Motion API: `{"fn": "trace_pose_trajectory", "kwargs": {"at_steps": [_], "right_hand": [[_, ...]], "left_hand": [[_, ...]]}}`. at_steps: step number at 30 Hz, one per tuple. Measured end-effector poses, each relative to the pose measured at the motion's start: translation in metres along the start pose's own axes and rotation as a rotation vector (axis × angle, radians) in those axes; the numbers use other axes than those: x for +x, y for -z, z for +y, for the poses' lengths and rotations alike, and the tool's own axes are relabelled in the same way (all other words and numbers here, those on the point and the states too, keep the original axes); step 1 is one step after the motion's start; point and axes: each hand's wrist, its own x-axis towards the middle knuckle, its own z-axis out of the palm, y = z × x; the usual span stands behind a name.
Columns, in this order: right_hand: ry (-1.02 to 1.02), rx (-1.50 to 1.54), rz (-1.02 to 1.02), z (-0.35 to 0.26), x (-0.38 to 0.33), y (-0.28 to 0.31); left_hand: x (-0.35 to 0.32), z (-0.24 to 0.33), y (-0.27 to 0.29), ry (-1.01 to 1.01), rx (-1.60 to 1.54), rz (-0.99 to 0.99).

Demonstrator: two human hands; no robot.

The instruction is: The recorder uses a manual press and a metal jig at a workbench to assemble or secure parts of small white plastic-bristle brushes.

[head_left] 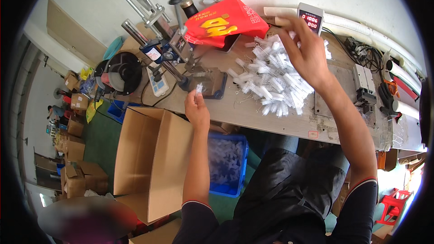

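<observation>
My left hand (197,112) is closed on a small white brush (199,88), its bristled end sticking up past my fingertips. That hand is at the table edge, just in front of the base plate of a hand-lever press (174,49). My right hand (307,52) is raised over the right side of a heap of white bristle brushes (275,79) with thin wire ends. Its fingers are curved and apart, slightly blurred, with nothing visible between them. Behind it stands a grey counter box with a red lit display (310,17).
A red printed bag (228,21) lies behind the press. An open cardboard box (158,162) and a blue crate (244,162) of white pieces stand below the table's left front. A metal fixture (364,86) and black cables (368,54) lie at right. Another person (86,221) is at lower left.
</observation>
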Motion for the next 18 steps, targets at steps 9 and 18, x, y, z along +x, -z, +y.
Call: {"fn": "trace_pose_trajectory", "kwargs": {"at_steps": [9, 18], "right_hand": [[-0.058, -0.253, -0.068, 0.071, -0.158, 0.051], [-0.119, -0.334, -0.046, 0.086, -0.208, 0.059]], "left_hand": [[0.005, -0.022, -0.019, -0.004, -0.055, 0.084], [0.000, -0.021, -0.033, -0.054, -0.006, 0.189]]}}
